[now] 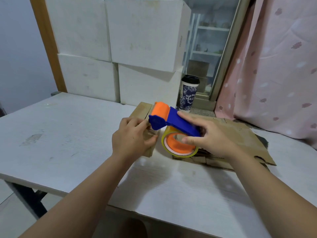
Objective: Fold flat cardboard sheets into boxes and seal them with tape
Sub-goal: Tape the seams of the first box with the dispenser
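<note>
1. On my feed the small cardboard box (143,109) sits mid-counter (60,134), toward the far edge. The left hand (132,136) lies over its near end, fingers curled round it.
2. The right hand (211,136) holds the blue-and-orange tape dispenser (178,120), with the fingers clamped on its handle and its orange head over the box.
3. The tape roll (178,148) sits between the hands, low by the counter.
4. Flat cardboard sheets (240,134) lie under the right hand, toward the right edge.
5. White boxes (137,31) stack along the far edge, with a lidded cup (188,93) beside them.
</note>
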`<action>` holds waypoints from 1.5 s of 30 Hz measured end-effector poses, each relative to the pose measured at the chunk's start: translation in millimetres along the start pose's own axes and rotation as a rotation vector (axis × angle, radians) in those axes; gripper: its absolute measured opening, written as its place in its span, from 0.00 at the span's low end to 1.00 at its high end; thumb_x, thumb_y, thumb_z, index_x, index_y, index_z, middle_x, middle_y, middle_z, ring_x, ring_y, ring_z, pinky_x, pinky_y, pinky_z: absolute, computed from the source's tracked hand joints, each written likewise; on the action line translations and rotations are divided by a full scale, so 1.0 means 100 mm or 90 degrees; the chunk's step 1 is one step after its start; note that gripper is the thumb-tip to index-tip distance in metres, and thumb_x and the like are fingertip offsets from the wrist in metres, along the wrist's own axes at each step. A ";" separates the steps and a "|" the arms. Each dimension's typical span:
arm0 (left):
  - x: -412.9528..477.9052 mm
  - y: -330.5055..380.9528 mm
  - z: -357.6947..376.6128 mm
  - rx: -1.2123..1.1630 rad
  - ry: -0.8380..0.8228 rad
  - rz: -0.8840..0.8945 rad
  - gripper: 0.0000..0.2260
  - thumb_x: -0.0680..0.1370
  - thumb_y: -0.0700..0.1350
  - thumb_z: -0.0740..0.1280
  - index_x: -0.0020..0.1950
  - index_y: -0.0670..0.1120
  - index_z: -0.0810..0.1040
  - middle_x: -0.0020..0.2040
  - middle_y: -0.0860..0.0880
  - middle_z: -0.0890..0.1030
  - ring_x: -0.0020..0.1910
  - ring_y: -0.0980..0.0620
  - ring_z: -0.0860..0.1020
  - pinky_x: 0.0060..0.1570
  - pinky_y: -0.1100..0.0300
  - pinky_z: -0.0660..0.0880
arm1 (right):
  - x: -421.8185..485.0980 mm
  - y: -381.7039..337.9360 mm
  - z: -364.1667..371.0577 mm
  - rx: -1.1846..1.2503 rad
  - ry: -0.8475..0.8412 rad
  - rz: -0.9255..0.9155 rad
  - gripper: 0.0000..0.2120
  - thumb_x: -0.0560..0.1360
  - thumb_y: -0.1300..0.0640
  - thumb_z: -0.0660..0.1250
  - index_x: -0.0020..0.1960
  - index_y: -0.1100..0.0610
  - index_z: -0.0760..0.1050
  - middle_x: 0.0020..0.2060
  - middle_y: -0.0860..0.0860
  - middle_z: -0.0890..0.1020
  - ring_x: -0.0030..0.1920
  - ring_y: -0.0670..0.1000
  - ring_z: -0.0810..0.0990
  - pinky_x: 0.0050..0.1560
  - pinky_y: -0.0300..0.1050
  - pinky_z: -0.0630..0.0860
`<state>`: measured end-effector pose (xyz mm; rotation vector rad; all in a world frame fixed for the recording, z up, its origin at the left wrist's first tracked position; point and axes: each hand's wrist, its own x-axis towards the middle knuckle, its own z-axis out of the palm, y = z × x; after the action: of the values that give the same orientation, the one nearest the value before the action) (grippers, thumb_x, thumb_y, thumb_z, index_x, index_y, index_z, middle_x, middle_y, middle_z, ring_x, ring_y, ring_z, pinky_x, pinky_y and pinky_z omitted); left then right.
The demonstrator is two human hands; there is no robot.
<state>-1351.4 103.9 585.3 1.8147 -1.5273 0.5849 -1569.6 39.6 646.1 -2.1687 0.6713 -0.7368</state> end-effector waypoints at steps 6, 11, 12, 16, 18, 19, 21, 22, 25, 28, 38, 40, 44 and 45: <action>0.00 -0.08 0.00 -0.022 0.005 -0.017 0.13 0.67 0.58 0.72 0.45 0.52 0.80 0.46 0.54 0.80 0.51 0.45 0.74 0.30 0.66 0.58 | -0.08 0.09 -0.01 -0.057 0.043 -0.003 0.34 0.71 0.61 0.74 0.63 0.30 0.67 0.59 0.30 0.75 0.60 0.35 0.74 0.59 0.31 0.71; 0.02 -0.09 -0.01 -0.037 -0.005 -0.023 0.14 0.67 0.58 0.70 0.46 0.51 0.81 0.48 0.54 0.80 0.53 0.45 0.74 0.31 0.61 0.63 | -0.14 0.09 -0.01 -0.019 0.045 0.017 0.32 0.70 0.63 0.74 0.63 0.34 0.69 0.57 0.24 0.73 0.60 0.29 0.72 0.56 0.25 0.68; 0.03 -0.11 -0.01 -0.044 -0.019 -0.029 0.14 0.68 0.58 0.70 0.47 0.51 0.80 0.49 0.54 0.79 0.55 0.45 0.73 0.32 0.60 0.64 | -0.14 0.08 -0.01 -0.019 0.041 0.019 0.32 0.70 0.63 0.74 0.62 0.34 0.70 0.57 0.24 0.73 0.59 0.29 0.72 0.55 0.24 0.68; 0.05 -0.13 -0.01 -0.064 -0.054 -0.053 0.13 0.69 0.57 0.71 0.49 0.52 0.79 0.51 0.55 0.78 0.58 0.48 0.70 0.34 0.59 0.65 | -0.16 0.01 -0.02 -0.060 0.022 0.032 0.30 0.70 0.61 0.75 0.61 0.33 0.70 0.57 0.29 0.75 0.55 0.29 0.74 0.53 0.24 0.69; 0.05 -0.13 -0.01 -0.070 -0.054 -0.049 0.12 0.68 0.56 0.71 0.48 0.52 0.79 0.50 0.55 0.78 0.58 0.47 0.71 0.33 0.59 0.64 | -0.15 -0.04 -0.04 -0.096 0.025 0.021 0.30 0.70 0.61 0.75 0.61 0.34 0.70 0.57 0.30 0.73 0.54 0.27 0.72 0.53 0.22 0.67; 0.05 -0.13 -0.02 -0.074 -0.055 -0.049 0.12 0.68 0.55 0.71 0.48 0.52 0.79 0.50 0.56 0.78 0.58 0.47 0.71 0.33 0.60 0.64 | -0.14 -0.05 -0.05 -0.103 0.025 0.015 0.29 0.70 0.61 0.75 0.61 0.34 0.70 0.58 0.30 0.73 0.54 0.26 0.72 0.52 0.22 0.67; 0.05 -0.13 -0.03 -0.073 -0.068 -0.054 0.13 0.69 0.56 0.71 0.50 0.53 0.79 0.51 0.56 0.78 0.59 0.48 0.69 0.34 0.60 0.64 | -0.15 -0.05 -0.04 -0.074 0.026 0.024 0.29 0.70 0.60 0.75 0.63 0.37 0.70 0.59 0.30 0.73 0.55 0.26 0.72 0.51 0.22 0.67; 0.06 -0.13 -0.03 -0.071 -0.076 -0.055 0.13 0.70 0.57 0.71 0.51 0.53 0.79 0.52 0.56 0.77 0.60 0.49 0.69 0.34 0.59 0.64 | -0.15 -0.04 -0.03 -0.036 0.029 0.036 0.30 0.69 0.59 0.76 0.64 0.38 0.71 0.59 0.32 0.74 0.55 0.27 0.73 0.50 0.24 0.69; 0.07 -0.12 -0.05 -0.078 -0.079 -0.059 0.15 0.70 0.58 0.71 0.52 0.52 0.79 0.53 0.55 0.78 0.61 0.48 0.68 0.35 0.59 0.64 | -0.17 0.03 0.00 0.074 0.051 0.064 0.31 0.64 0.54 0.76 0.64 0.40 0.72 0.58 0.40 0.79 0.51 0.34 0.78 0.47 0.29 0.73; 0.06 -0.13 -0.04 -0.086 -0.083 -0.070 0.16 0.70 0.58 0.71 0.53 0.54 0.79 0.54 0.56 0.77 0.62 0.49 0.67 0.35 0.59 0.64 | -0.25 0.15 0.06 0.201 0.092 0.069 0.31 0.66 0.58 0.75 0.65 0.43 0.72 0.58 0.46 0.82 0.51 0.43 0.81 0.46 0.35 0.76; 0.08 -0.13 -0.04 -0.074 -0.101 -0.077 0.16 0.70 0.62 0.69 0.53 0.54 0.78 0.54 0.58 0.76 0.61 0.51 0.66 0.35 0.60 0.64 | -0.32 0.20 0.04 -0.086 0.075 0.066 0.33 0.68 0.59 0.77 0.62 0.30 0.69 0.56 0.46 0.79 0.53 0.42 0.77 0.53 0.32 0.72; 0.10 -0.13 -0.05 -0.072 -0.108 -0.080 0.16 0.70 0.61 0.69 0.53 0.54 0.78 0.54 0.57 0.76 0.61 0.51 0.66 0.35 0.60 0.64 | -0.29 0.17 0.02 -0.106 0.057 0.077 0.32 0.67 0.53 0.78 0.61 0.28 0.68 0.57 0.44 0.79 0.56 0.42 0.77 0.56 0.36 0.72; 0.07 -0.12 -0.05 -0.084 -0.097 -0.077 0.17 0.70 0.60 0.70 0.53 0.53 0.78 0.53 0.56 0.77 0.61 0.51 0.67 0.35 0.59 0.65 | -0.25 0.08 -0.04 -0.126 -0.010 0.109 0.32 0.66 0.51 0.78 0.61 0.28 0.69 0.56 0.37 0.79 0.52 0.37 0.78 0.50 0.32 0.72; 0.07 -0.12 -0.05 -0.088 -0.094 -0.079 0.17 0.70 0.60 0.70 0.52 0.53 0.78 0.53 0.56 0.77 0.61 0.51 0.67 0.35 0.59 0.65 | -0.22 0.06 -0.06 -0.127 -0.021 0.115 0.31 0.66 0.51 0.77 0.60 0.28 0.68 0.56 0.36 0.79 0.52 0.38 0.78 0.51 0.31 0.72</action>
<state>-1338.0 103.8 591.3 1.8629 -1.4988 0.2842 -1590.4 48.2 638.3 -2.2563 0.9434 -0.5574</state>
